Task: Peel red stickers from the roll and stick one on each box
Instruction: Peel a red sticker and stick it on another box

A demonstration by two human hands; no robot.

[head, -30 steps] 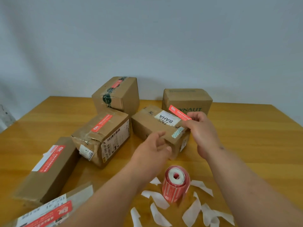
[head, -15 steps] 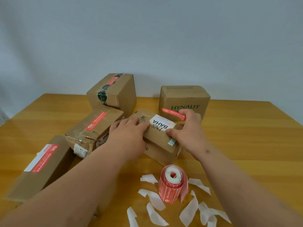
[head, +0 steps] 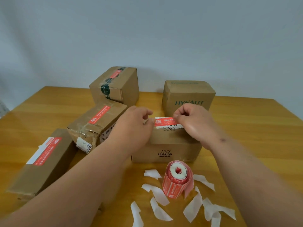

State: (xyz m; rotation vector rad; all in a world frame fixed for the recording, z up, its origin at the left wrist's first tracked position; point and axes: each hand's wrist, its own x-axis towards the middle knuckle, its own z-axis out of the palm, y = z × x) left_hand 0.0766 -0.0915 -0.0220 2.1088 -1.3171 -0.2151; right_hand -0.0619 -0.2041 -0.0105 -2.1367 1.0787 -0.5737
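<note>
Atop the INS BAHA box (head: pixel 165 145), both hands (head: pixel 136 126) (head: pixel 195 122) pinch a red sticker (head: pixel 164 120); three boxes left of it labelled, the HYNAUT box (head: pixel 188 95) behind seemingly bare.

Both hands (head: pixel 132 126) (head: pixel 195 123) forward, fingers curled

Right of the INS BAHA box (head: pixel 167 148) the bench (head: pixel 255 128) lies open; left, stickered boxes (head: pixel 96 126) crowd close; behind it stands the HYNAUT box (head: pixel 188 95).

roll (head: pixel 177 179) red | boxes (head: pixel 167 145) brown | scraps (head: pixel 159 194) white | table (head: pixel 254 128) yellow-brown
</note>
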